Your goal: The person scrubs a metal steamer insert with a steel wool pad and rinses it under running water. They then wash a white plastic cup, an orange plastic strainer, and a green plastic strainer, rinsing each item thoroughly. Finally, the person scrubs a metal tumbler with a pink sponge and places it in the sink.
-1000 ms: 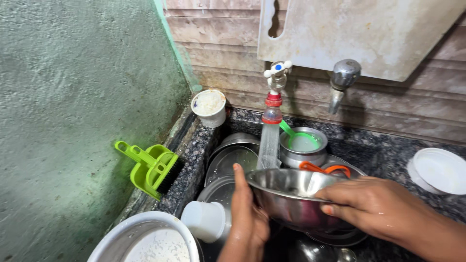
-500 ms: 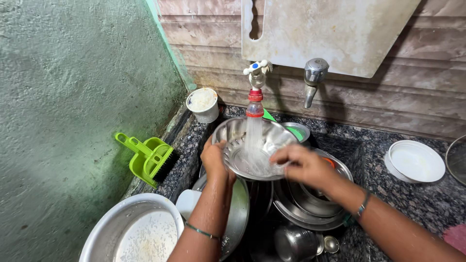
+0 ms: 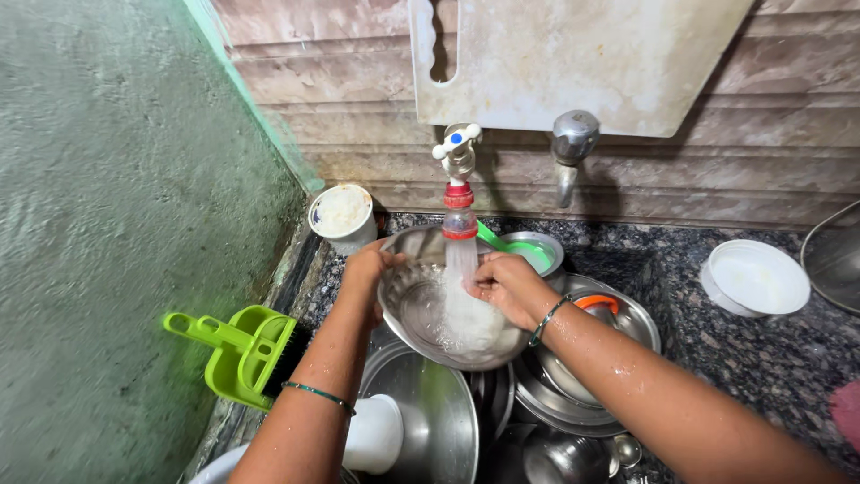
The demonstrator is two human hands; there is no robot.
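A steel bowl (image 3: 419,309) is tilted under the running tap (image 3: 458,154), and water pours into it. My left hand (image 3: 365,273) grips the bowl's left rim. My right hand (image 3: 504,285) holds the right rim, with its fingers reaching into the bowl under the stream. Both forearms are wet, each with a thin bangle at the wrist.
The sink below holds stacked steel plates (image 3: 439,421), bowls (image 3: 587,376) and a white cup (image 3: 374,435). A green brush holder (image 3: 240,350) sits at the left. A white container (image 3: 342,215) stands behind, and a white lid (image 3: 754,276) lies on the dark granite counter (image 3: 752,358). A second tap (image 3: 571,148) is on the wall.
The bowl was lifted from low over the sink up under the tap. My hands shifted on it, the right one now reaching into the water stream. The camera moved closer.
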